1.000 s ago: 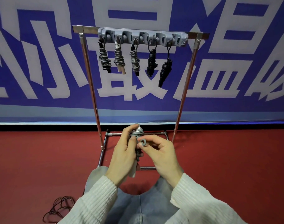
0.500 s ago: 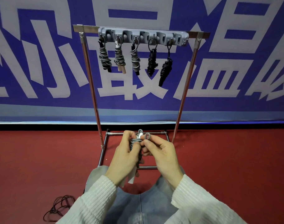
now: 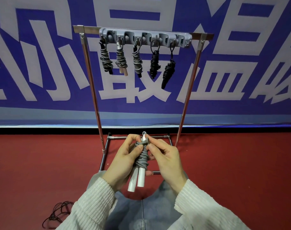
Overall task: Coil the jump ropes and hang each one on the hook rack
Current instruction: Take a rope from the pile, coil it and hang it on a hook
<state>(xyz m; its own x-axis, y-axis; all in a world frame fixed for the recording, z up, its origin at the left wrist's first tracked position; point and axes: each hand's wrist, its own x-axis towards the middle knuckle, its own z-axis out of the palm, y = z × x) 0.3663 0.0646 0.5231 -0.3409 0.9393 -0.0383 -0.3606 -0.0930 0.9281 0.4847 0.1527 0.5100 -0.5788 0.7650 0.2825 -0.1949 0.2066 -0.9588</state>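
Observation:
A grey jump rope (image 3: 142, 159) is wound around its two white handles, which point down toward my lap. My left hand (image 3: 123, 161) grips the bundle from the left, thumb on the upper wraps. My right hand (image 3: 166, 157) pinches the rope's top end, where a small grey loop sticks up. The grey hook rack (image 3: 145, 38) is fixed on a metal stand's top bar, far above my hands. Several coiled ropes hang from it: three grey ones (image 3: 120, 61) on the left and two black ones (image 3: 168, 70) to their right.
The stand's chrome legs (image 3: 95, 90) and floor frame (image 3: 105, 156) rise from the red carpet just beyond my hands. A loose dark rope (image 3: 58, 214) lies on the carpet at lower left. A blue banner with white characters covers the wall behind.
My right hand has carried the rope's end up over the bundle's top and now pinches it there. The bundle has turned more upright, baring both white handles below.

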